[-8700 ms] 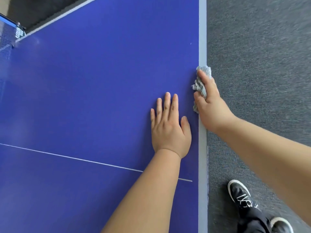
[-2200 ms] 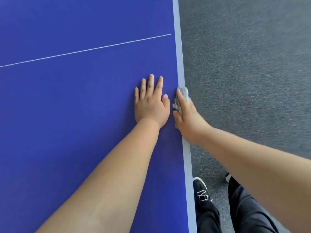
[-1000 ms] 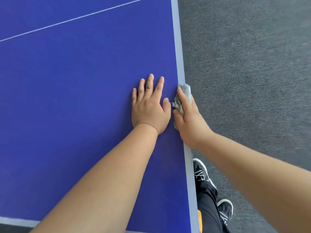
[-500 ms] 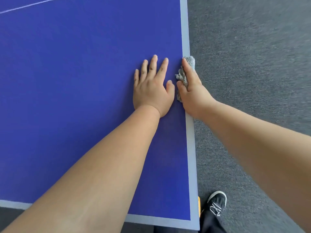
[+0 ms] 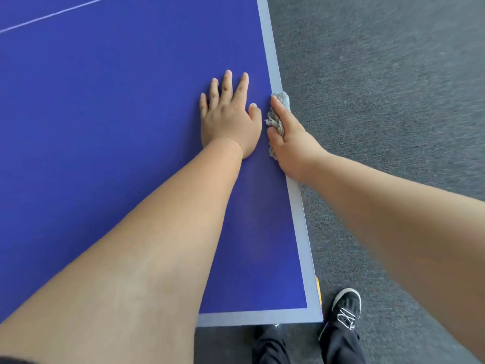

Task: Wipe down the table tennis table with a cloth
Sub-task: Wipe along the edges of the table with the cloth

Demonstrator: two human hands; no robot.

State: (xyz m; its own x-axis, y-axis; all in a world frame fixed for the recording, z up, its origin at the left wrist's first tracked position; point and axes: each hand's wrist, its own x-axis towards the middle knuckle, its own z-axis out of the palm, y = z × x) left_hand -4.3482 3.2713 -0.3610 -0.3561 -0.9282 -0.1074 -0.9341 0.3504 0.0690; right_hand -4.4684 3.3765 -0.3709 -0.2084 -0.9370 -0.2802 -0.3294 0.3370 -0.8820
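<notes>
Pressing palm down on the blue bench (image 5: 105,114), the left hand (image 5: 228,122) lies flat with its fingers straight and slightly spread, holding nothing. Just to its right, almost touching its thumb, the right hand (image 5: 291,143) grips a crumpled grey cloth (image 5: 275,121) against the bench's pale grey border strip (image 5: 273,61). The cloth bunches out past the fingertip and along the side facing the left hand. The right hand's outer fingers fall beyond the edge and cannot be seen. A thin white line (image 5: 52,14) crosses the bench well ahead of the left hand. Behind both hands, near the wrists' side, the bench's corner shows. Grey carpet (image 5: 380,101) lies to the right of the right hand. Below the right forearm stands a black shoe (image 5: 346,306) with white laces, beside dark trouser legs (image 5: 338,345).
</notes>
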